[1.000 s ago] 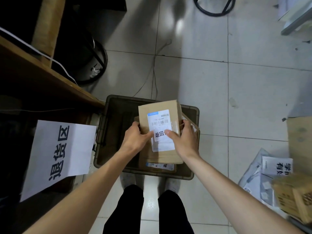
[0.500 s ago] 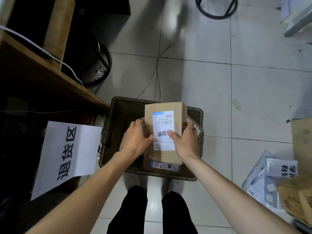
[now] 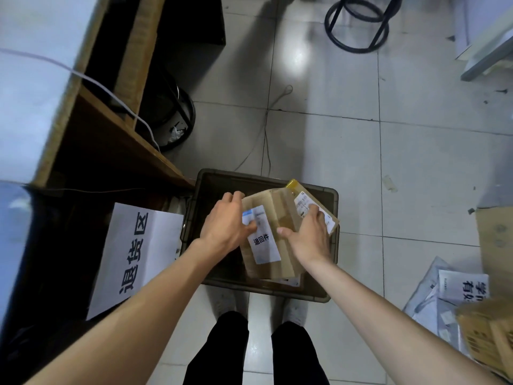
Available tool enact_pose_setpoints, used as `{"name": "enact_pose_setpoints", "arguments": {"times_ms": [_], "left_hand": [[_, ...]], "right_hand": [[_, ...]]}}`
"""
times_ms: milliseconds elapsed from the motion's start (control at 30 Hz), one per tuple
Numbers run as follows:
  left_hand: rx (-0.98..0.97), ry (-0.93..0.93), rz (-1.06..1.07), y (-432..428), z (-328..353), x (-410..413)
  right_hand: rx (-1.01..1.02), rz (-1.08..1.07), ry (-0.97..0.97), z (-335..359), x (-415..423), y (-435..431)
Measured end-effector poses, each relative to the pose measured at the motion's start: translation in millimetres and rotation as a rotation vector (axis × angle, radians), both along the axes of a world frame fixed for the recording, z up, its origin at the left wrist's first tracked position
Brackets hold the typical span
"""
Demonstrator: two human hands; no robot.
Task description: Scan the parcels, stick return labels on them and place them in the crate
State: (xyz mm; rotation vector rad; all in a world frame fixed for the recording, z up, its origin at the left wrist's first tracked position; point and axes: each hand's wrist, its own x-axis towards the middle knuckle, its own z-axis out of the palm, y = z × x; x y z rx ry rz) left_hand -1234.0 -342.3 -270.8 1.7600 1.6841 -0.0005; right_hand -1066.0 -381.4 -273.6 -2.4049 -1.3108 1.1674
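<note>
Crate [image 3: 249, 175] space is bounded on the left by the wooden side of the surface [image 3: 27, 93] and a white sign [image 3: 138, 257] hung just beside the crate's left rim. Bare floor [image 3: 388, 162] tiles are seen beyond the far and right rims. The near rim lies just ahead of the person's shoes. Inside the crate, a dark open strip is left between the left wall and the parcel [image 3: 280, 215].

One parcel is held tilted over the crate's right half, gripped from both sides. The left hand [image 3: 224, 226] is wrapped over its far left edge with the thumb on the return label [image 3: 263, 243]. The right hand [image 3: 311, 240] is curled round its right edge with the thumb laid on the top face. The two hands are kept apart by the width of the parcel.

One second parcel [image 3: 301, 201], with a yellow corner and a white label, is seen beneath it against the right wall. The edge of a further label is seen below the near end.

One black bin [image 3: 180, 120] is tucked under the surface, and one white cable [image 3: 91, 81] is draped over its edge. One black stool ring [image 3: 336, 37] is seen far off. Grey mail bags [image 3: 433, 290] and one cardboard box [image 3: 488, 334] are piled at the right, well apart from the crate.
</note>
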Motion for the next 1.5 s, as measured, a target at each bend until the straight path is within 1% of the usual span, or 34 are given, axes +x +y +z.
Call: {"name": "enact_pose_setpoints", "arguments": {"times_ms": [100, 167, 233, 333, 467, 633, 800, 933, 1100, 1233, 1367, 1500], "left_hand": [[0.025, 0.055, -0.007, 7.4, 24.9, -4.6], [0.035, 0.111, -0.029, 13.8, 50.3, -8.0], [0.058, 0.187, -0.083, 21.5, 82.3, -12.2], [0.124, 0.231, -0.100, 35.0, 144.1, -19.6], [0.207, 0.245, -0.098, 42.4, 235.0, -30.4], [0.274, 0.285, 0.030, 21.9, 327.7, -47.6], [0.327, 0.318, 0.274, -31.1, 392.9, -82.9], [0.355, 0.376, 0.453, -102.5, 432.5, -134.4], [0.327, 0.419, 0.753, -231.6, 457.1, -203.8], [0.272, 0.463, 1.023, -358.3, 462.8, -243.7], [0.230, 0.492, 1.273, -485.2, 464.3, -266.4], [0.187, 0.510, 1.426, -599.0, 462.4, -275.2]], "right_hand": [[0.025, 0.045, -0.083, 33.2, -2.3, 13.8], [0.031, 0.156, -0.176, 65.1, -2.9, 27.9], [0.017, 0.311, -0.269, 102.6, -3.1, 44.5], [0.013, 0.476, -0.349, 169.9, -4.3, 70.7], [0.096, 0.608, -0.379, 258.5, -12.2, 91.9], [0.224, 0.766, -0.364, 336.5, -31.2, 88.7], [0.308, 0.966, -0.365, 394.6, -72.8, 66.3], [0.384, 1.131, -0.312, 430.3, -131.0, 32.5], [0.477, 1.364, -0.224, 453.5, -227.3, -44.6], [0.570, 1.588, -0.161, 466.3, -307.2, -134.8], [0.644, 1.791, -0.087, 470.5, -373.8, -237.9], [0.672, 1.983, -0.024, 470.8, -421.2, -348.6]]}}
